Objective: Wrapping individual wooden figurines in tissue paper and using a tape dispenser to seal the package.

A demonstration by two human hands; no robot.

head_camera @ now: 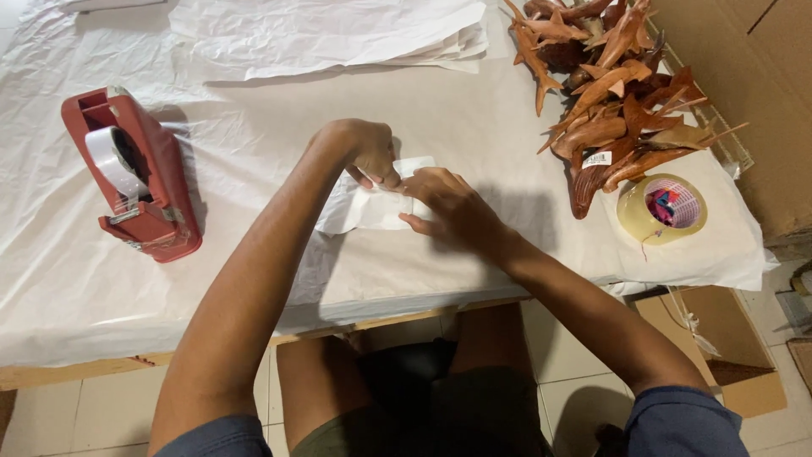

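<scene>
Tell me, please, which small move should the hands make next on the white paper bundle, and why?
Probably the left hand should reach to the red tape dispenser for a strip, while the right hand keeps the fold pressed: both hands rest on the white paper bundle, and no tape shows on it.

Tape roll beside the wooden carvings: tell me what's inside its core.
The clear tape roll lies flat on white paper. Its core holds something red and blue with a pale mesh-like pattern; what it is stays unclear, and whatever lies beneath is hidden.

The person wears short dark blue-grey sleeves and olive-green shorts — forearms bare, the left hand (365, 152) and right hand (448, 207) without gloves, rings or a watch
</scene>
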